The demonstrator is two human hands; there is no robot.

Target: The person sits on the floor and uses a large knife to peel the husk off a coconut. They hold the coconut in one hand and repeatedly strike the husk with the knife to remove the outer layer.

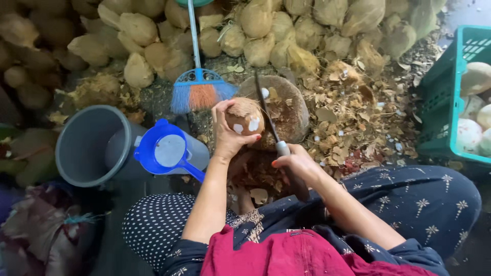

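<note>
My left hand [228, 134] grips a brown husked coconut [245, 115] with white patches where the shell is cut away. It holds the nut above a round wooden chopping block [286, 105]. My right hand [298, 163] is closed around the handle of a long dark knife [268, 110], whose blade runs up past the right side of the coconut and over the block. Both forearms reach out over my lap.
A grey bucket [87, 148] and a blue plastic strainer jug [171, 151] stand at the left. A blue and orange broom [200, 89] leans behind the block. Unpeeled coconuts [255, 30] are piled at the back. At the right, shell chips [358, 117] litter the ground beside a green crate [442, 97] of peeled coconuts.
</note>
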